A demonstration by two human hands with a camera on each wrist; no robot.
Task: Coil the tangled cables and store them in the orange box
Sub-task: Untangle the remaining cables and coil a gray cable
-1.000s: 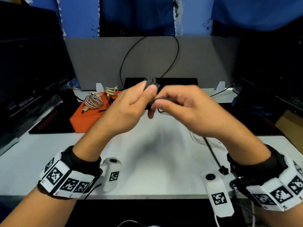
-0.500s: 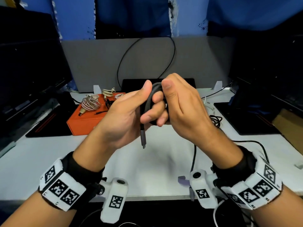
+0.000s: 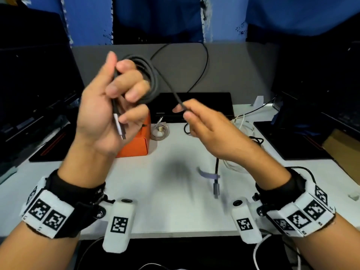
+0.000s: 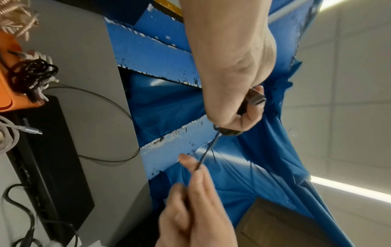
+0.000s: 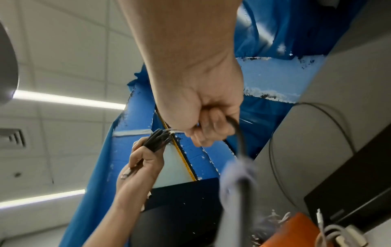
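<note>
My left hand (image 3: 124, 90) is raised above the table and grips a coil of dark grey cable (image 3: 150, 80) wound round its fingers. The cable's silver plug (image 3: 119, 126) lies against the palm. My right hand (image 3: 181, 110) pinches the loose strand (image 3: 171, 88) that runs down from the coil. The free end (image 3: 215, 189) hangs below that hand with a purple strap (image 3: 209, 175) on it. The orange box (image 3: 136, 143) stands on the table behind my left hand. In the left wrist view the box (image 4: 8, 93) holds a black bundle (image 4: 31, 75) and a braided coil (image 4: 16, 20).
A pale coiled cable (image 3: 159, 130) lies on the white table (image 3: 165, 191) just right of the box. Loose white cables (image 3: 243, 123) and a black cable (image 3: 257, 140) lie at the right. A black device (image 3: 194, 106) sits at the back, with dark pads on both sides.
My hands have come apart. The left hand has lifted the coil up and to the left; the right hand has drawn out along the strand to the right.
</note>
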